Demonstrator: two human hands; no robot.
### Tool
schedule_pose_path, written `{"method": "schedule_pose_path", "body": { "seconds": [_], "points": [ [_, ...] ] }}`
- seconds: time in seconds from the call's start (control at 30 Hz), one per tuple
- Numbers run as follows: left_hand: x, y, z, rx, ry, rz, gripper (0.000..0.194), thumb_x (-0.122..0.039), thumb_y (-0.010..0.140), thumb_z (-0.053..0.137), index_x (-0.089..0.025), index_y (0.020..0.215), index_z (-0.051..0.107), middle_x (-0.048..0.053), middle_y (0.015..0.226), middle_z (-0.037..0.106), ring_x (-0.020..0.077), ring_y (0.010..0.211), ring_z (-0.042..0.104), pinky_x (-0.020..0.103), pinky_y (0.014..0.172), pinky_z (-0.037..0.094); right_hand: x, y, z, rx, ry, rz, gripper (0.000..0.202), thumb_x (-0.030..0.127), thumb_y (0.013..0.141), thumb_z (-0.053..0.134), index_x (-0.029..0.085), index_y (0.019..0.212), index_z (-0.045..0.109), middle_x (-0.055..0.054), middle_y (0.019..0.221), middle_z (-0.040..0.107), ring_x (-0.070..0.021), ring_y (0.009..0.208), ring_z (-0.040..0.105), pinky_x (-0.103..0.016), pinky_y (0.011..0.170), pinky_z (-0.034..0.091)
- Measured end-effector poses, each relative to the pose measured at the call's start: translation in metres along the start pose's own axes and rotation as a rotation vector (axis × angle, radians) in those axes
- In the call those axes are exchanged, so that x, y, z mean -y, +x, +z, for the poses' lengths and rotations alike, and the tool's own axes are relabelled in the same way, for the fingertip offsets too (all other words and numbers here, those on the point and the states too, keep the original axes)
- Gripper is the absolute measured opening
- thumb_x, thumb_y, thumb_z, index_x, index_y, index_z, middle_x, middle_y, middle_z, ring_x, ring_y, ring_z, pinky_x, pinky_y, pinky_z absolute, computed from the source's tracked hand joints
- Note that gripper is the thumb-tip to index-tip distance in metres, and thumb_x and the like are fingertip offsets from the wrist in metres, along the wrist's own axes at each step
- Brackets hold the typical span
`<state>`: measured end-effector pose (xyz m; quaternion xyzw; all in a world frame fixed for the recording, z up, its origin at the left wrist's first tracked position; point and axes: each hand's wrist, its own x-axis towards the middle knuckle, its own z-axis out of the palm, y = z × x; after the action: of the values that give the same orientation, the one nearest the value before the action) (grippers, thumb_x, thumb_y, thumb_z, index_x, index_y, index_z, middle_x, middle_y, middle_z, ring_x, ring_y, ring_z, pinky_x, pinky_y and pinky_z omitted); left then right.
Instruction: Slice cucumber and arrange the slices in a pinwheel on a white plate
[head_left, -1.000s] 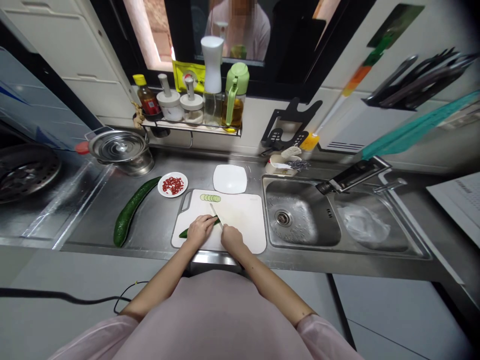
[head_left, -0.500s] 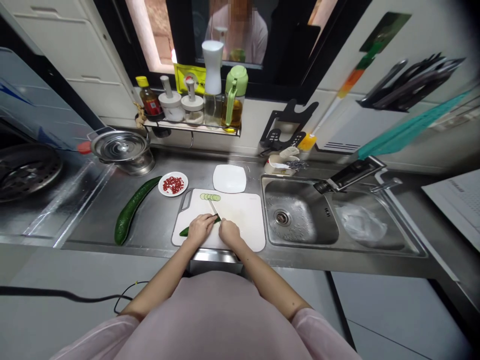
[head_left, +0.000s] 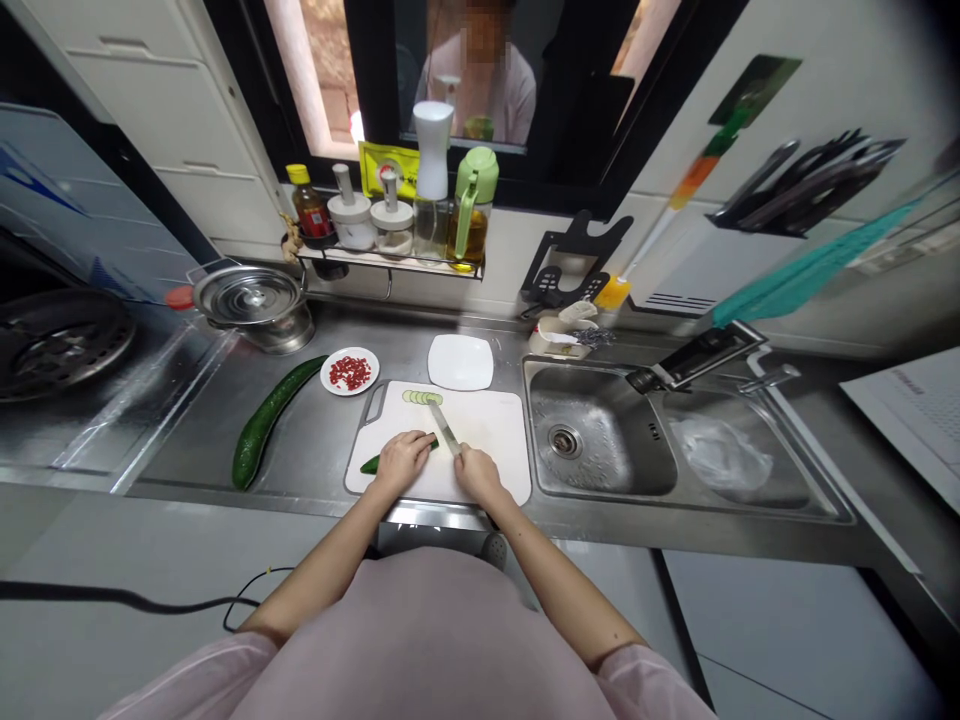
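Note:
A white cutting board [head_left: 491, 430] lies on the steel counter in front of me. My left hand [head_left: 403, 460] is closed over a piece of cucumber [head_left: 370, 465], whose two ends show on either side of the fingers. In my right hand [head_left: 478, 473] is a kitchen knife [head_left: 444, 426], its blade pointing away and to the left, apart from the cucumber's cut end. The knife's handle is hidden in the fist. Several cucumber slices [head_left: 421, 397] overlap in a row near the board's far edge, and the blade tip is close to them.
Left of the board lie a whole cucumber [head_left: 264, 425] and a plate of chopped red pieces [head_left: 350, 371]. Behind it sits a white square plate [head_left: 460, 361]. A double sink [head_left: 600, 480] is at the right, a lidded pot [head_left: 259, 310] at the back left. Bottles line a shelf [head_left: 390, 258].
My right hand has drawn the knife to the right, away from the cucumber's cut end. The left hand keeps its hold on the cucumber. The view has tilted slightly upward.

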<state>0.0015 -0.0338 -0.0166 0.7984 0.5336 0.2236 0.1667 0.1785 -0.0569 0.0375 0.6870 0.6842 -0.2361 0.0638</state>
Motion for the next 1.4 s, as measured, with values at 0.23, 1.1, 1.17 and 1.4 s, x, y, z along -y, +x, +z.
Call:
{"method": "schedule_pose_path", "body": {
  "seconds": [0.23,1.1,1.17,1.4],
  "points": [
    [0.001,-0.001,-0.004,-0.110,-0.078,-0.129,0.027,-0.031,0.094,0.045,-0.023,0.103,0.069,0.006,0.102,0.069,0.0197,0.099,0.061,0.034,0.092,0.046,-0.023,-0.009,-0.007,-0.058,-0.212,0.017,0.032,0.018,0.097,0.032,0.020,0.120,0.055,-0.011,0.098,0.065,-0.0201,0.092,0.061,-0.029,0.075,0.038],
    [-0.031,0.039,-0.025,0.106,-0.218,-0.056,0.026,-0.039,0.086,0.056,-0.022,0.098,0.073,0.006,0.101,0.070,0.0209,0.098,0.062,0.034,0.092,0.046,-0.043,-0.016,-0.016,-0.326,-0.279,-0.135,0.041,0.019,0.092,0.044,0.023,0.132,0.053,-0.011,0.097,0.057,-0.0231,0.091,0.044,-0.034,0.079,0.026],
    [-0.033,0.039,-0.024,0.109,-0.234,-0.060,0.024,-0.038,0.086,0.057,-0.023,0.096,0.073,0.005,0.100,0.070,0.0206,0.098,0.061,0.034,0.091,0.046,-0.045,-0.016,-0.015,-0.327,-0.277,-0.138,0.041,0.019,0.092,0.044,0.023,0.132,0.054,-0.011,0.096,0.057,-0.0230,0.090,0.044,-0.034,0.078,0.026],
    [-0.035,0.042,-0.015,0.105,-0.249,-0.067,0.018,-0.034,0.084,0.059,-0.023,0.090,0.071,0.005,0.095,0.069,0.0202,0.095,0.060,0.033,0.087,0.046,-0.049,-0.015,-0.012,-0.314,-0.279,-0.126,0.041,0.019,0.091,0.047,0.023,0.131,0.054,-0.011,0.097,0.057,-0.0227,0.091,0.045,-0.033,0.079,0.027]
  ]
}}
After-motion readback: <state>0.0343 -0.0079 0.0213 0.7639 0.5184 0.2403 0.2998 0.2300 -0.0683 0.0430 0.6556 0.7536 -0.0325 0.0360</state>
